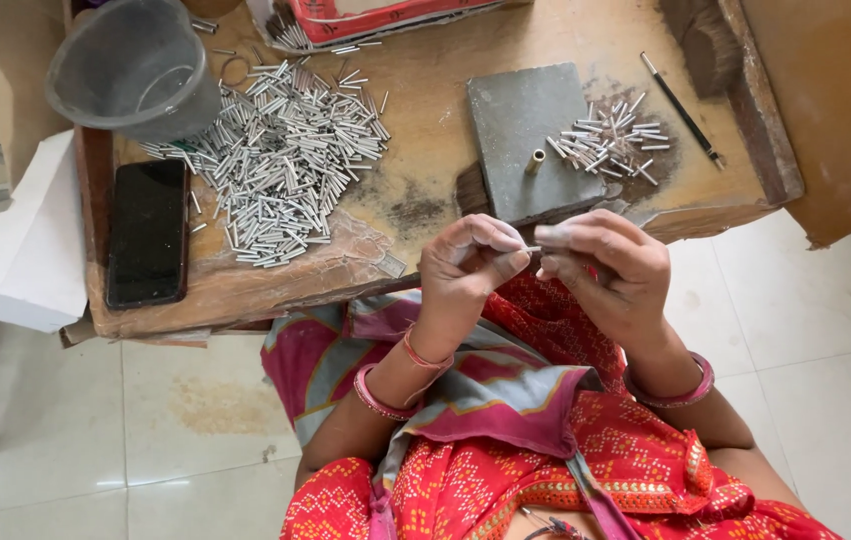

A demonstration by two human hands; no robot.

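Silvery metal tube (531, 249) lies level between my fingertips, its long axis running left to right, above my lap at the workbench (425, 90) edge; my left hand (465, 265) and right hand (605, 265) both pinch it.

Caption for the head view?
Both hands, left and right, pinch a small metal tube above a workbench strewn with tubes.

Red patterned garment (585, 450) with a pink-edged scarf (505, 395) (possibly teal-striped), pink bangles (670, 395) on both wrists.
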